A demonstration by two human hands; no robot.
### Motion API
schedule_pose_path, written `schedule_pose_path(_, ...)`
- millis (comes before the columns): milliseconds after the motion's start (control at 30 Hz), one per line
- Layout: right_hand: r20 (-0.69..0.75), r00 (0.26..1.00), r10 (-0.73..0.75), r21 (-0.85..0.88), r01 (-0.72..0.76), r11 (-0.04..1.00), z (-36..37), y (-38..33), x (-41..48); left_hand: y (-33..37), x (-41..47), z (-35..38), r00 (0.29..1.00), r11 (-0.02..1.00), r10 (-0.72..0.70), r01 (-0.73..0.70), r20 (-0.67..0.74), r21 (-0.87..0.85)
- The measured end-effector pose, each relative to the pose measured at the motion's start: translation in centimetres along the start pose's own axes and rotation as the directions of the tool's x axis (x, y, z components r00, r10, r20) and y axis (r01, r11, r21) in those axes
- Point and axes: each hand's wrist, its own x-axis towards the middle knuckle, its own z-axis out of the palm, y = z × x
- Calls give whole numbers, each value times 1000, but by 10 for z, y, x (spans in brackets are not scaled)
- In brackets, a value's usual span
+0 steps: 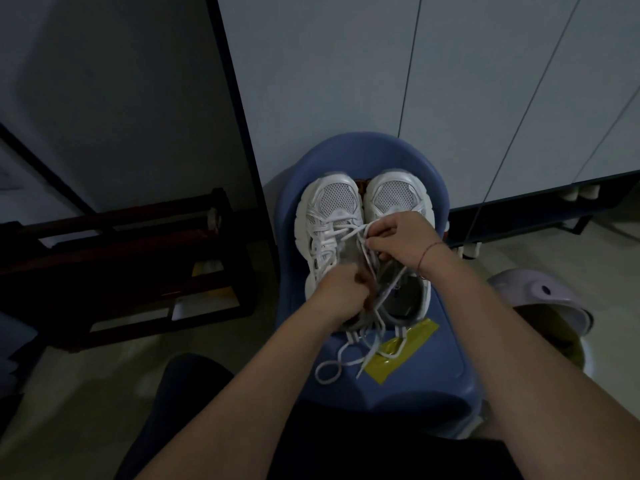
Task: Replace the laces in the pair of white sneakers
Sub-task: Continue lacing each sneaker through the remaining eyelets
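Right grip [401, 244] pinches the lace [367, 263] taut beyond the left grip [341, 289], which seems to clutch its lower run, likely steadying it for threading.

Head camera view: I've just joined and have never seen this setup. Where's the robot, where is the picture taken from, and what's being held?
There is no robot here: a person works with bare hands. The one picture comes from a camera on their head that looks forward and down, so both forearms reach in from the bottom. Two white sneakers, the left sneaker and the right sneaker, stand side by side on a blue chair, toes away from the person. The right hand, with a red thread on its wrist, pinches a white lace above the right sneaker. The left hand is blurred and seems to grip the lace nearer the heels. Loose lace ends trail over the seat beside a yellow strip. The room is dim, so finer detail is hard to tell.
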Motion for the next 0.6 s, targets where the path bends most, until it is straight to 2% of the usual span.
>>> schedule_pose_path(33,0,1000,5,7,-5,1000,0,0,0,-2,-6,-5,977,999,-28,22,210,31)
schedule_pose_path(100,4,1000,16,10,-16,1000,0,0,0,-6,-18,-11,831,995,-66,12,552,100)
schedule_pose_path(133,7,1000,19,9,-19,1000,0,0,0,-8,-22,-12,777,993,-72,-5,625,121)
schedule_pose_path(167,8,1000,20,7,-20,1000,0,-1,0,-11,-22,-12,773,991,-70,-18,631,133)
schedule_pose_path(233,7,1000,10,1,-10,1000,0,-1,0,-14,-19,-13,876,996,-48,8,480,85)
schedule_pose_path(300,4,1000,-6,-12,6,1000,1,-2,0,-15,-14,-11,976,996,-45,59,214,-63)
schedule_pose_path(333,5,1000,-8,-13,8,1000,1,-2,0,-15,-12,-10,993,985,-63,78,99,-152)
schedule_pose_path(400,12,1000,-8,-18,8,1000,1,-2,-2,-11,-10,-2,992,932,-127,119,-1,-344)
schedule_pose_path(467,15,1000,-12,-43,12,999,0,-3,-2,-3,-7,9,977,764,-215,177,15,-620)
schedule_pose_path(533,16,1000,-11,-39,12,999,0,-3,-3,8,-3,15,956,500,-291,189,42,-845)
schedule_pose_path(567,17,1000,-12,-37,13,999,-1,-4,-3,12,-2,18,951,430,-308,165,28,-888)
schedule_pose_path(600,14,1000,-14,-34,14,999,0,-3,-2,14,-1,21,949,409,-316,142,6,-902)
